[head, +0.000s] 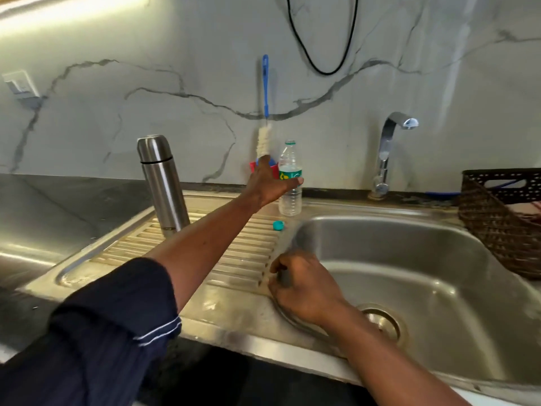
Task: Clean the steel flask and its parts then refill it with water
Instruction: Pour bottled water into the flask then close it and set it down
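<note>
A: The flask (162,177) is silver steel, the brush (265,109) has a blue handle and cream bristles.

B: Yes. The small cap (278,225) is teal, the basket (503,218) brown woven, the wall (146,83) white marble with grey veins.

Warm strip light upper left; right hand (304,291) motion-blurred.

The ribbed steel drainboard surface (240,259) carried a capped steel flask (162,180), an open water bottle (290,183) at its three o'clock, and a teal cap (278,225).
</note>
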